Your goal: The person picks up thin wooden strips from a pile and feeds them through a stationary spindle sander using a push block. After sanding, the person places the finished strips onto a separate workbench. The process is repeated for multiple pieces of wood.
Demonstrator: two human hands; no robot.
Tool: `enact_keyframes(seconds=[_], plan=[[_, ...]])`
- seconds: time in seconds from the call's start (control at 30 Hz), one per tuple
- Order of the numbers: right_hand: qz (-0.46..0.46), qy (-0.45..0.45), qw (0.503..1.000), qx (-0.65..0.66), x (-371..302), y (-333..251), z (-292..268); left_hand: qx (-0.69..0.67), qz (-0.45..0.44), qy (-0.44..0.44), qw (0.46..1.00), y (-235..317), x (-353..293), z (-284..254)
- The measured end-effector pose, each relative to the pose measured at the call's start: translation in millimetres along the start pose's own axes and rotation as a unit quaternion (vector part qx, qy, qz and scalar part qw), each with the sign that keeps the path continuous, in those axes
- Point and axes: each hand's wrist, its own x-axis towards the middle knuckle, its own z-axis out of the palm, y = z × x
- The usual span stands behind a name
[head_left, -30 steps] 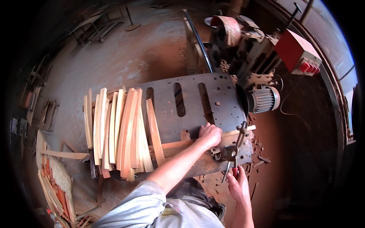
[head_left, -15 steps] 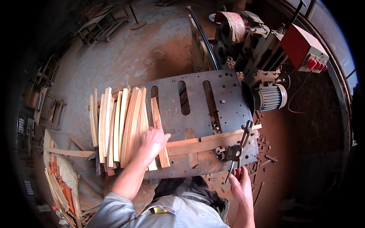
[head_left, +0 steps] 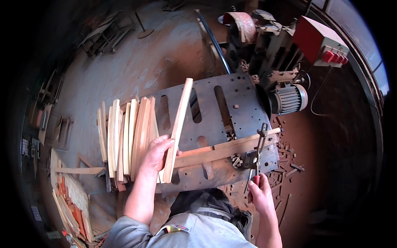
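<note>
My left hand point(head_left: 158, 153) grips a wooden strip point(head_left: 178, 128) near its lower half, raised and slightly tilted over the metal table point(head_left: 165, 97). To its left lies a row of several pale and reddish wooden strips point(head_left: 134, 136) side by side. My right hand point(head_left: 260, 194) is closed on the red handle point(head_left: 257, 180) of a lever clamp point(head_left: 260, 144) at the table's near right corner. A wooden fence point(head_left: 223, 149) runs across the table, passing under the clamp; a thin strip lies along its far edge. The fence's left end is partly hidden by the held strip.
An electric motor point(head_left: 290, 100) is mounted at the table's right side. Beyond it hangs a red and white switch box point(head_left: 320, 43) with red buttons. Offcuts point(head_left: 289, 159) litter the floor at the right. A wooden rack point(head_left: 78, 198) with strips stands at the lower left.
My left hand has picked the wooden strip up off the table beside the row and turned, lifting it upright-tilted. My right hand stays on the clamp handle. The whole view has shifted slightly.
</note>
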Motion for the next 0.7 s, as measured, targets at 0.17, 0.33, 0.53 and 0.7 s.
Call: enact_keyframes(seconds=[0.17,0.33,0.53,0.7], plan=[[0.071,-0.046,0.974,0.210,11.6,16.1,-5.7,-0.029,-0.099,-0.090,0.991,-18.3,12.0,42.0],[0.068,-0.065,0.961,0.259,9.7,15.7,-2.5,0.373,0.087,-0.070,0.921,-47.2,47.2,65.5],[0.067,-0.079,0.962,0.254,7.5,13.7,-3.7,0.650,0.261,-0.054,0.711,-56.2,74.6,77.0],[0.061,-0.073,0.958,0.271,6.7,14.8,-1.1,0.647,0.315,-0.077,0.690,-76.5,102.1,94.2]])
